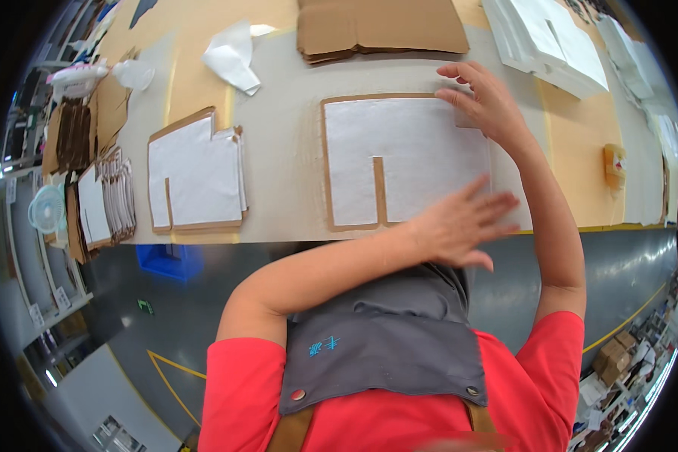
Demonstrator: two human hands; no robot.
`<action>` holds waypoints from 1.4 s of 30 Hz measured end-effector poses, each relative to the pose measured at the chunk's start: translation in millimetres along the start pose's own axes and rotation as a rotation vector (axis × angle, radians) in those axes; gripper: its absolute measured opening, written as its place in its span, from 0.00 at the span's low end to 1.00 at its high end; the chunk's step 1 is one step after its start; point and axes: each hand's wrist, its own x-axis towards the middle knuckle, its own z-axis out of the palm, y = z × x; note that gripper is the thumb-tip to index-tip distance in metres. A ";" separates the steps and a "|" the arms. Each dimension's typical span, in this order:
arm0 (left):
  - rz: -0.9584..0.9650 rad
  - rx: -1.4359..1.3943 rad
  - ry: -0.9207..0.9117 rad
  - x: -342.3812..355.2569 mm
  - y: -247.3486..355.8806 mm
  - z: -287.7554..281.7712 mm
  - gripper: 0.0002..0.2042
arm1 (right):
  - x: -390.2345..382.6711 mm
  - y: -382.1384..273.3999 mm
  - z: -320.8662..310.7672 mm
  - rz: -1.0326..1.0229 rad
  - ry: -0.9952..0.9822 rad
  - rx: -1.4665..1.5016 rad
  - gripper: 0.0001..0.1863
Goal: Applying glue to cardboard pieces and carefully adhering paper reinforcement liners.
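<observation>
A white sheet with a narrow slot point(429, 166) lies on a brown cardboard piece point(380, 192), whose edge shows along the top and left. My right hand point(486, 105) is over its far right corner, thumb and fingers apart with nothing visible between them. Whether the fingertips touch the board I cannot tell. My left hand point(463, 226), slightly blurred, reaches across my body above the near right part of the sheet. Its fingers are spread and it holds nothing. To the left lies a small stack of similar white-faced cardboard pieces point(200, 173), also notched and slotted.
A brown cardboard stack point(384, 26) lies at the table's far side, with white sheets point(546, 41) to its right. Crumpled white paper point(232, 56) is at far left. More white-faced pieces point(113, 196) stand at the left edge, near a small fan point(47, 209). A yellow container point(615, 166) sits right.
</observation>
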 end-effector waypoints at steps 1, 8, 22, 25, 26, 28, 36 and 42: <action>-0.013 0.008 -0.001 -9.0 10.9 1.9 0.38 | 0.0 -3.8 4.6 -0.102 -0.006 -0.120 0.18; -0.121 -0.145 -0.059 -70.0 30.4 -50.7 0.39 | 17.3 -14.0 5.3 -0.111 -0.246 -0.202 0.16; -0.470 0.254 -0.122 -133.7 -1.2 -77.9 0.39 | 21.5 -13.8 -3.9 0.144 -0.378 -0.031 0.18; -0.384 0.177 -0.139 -131.8 18.3 -67.9 0.39 | 15.1 -8.7 -1.1 0.131 -0.365 -0.059 0.18; -0.337 0.092 -0.145 -132.9 25.4 -63.7 0.38 | 13.4 -10.9 0.0 0.090 -0.328 -0.107 0.18; -0.213 0.042 -0.105 -134.9 38.6 -56.8 0.34 | 9.8 -14.8 1.9 0.121 -0.300 -0.118 0.19; -0.156 -0.034 -0.005 -148.8 58.5 -72.4 0.24 | -2.7 -2.7 0.6 0.249 -0.373 -0.139 0.21; -0.587 0.061 0.275 -181.3 47.6 -103.9 0.25 | -52.5 -50.1 2.3 -0.157 0.083 -0.181 0.19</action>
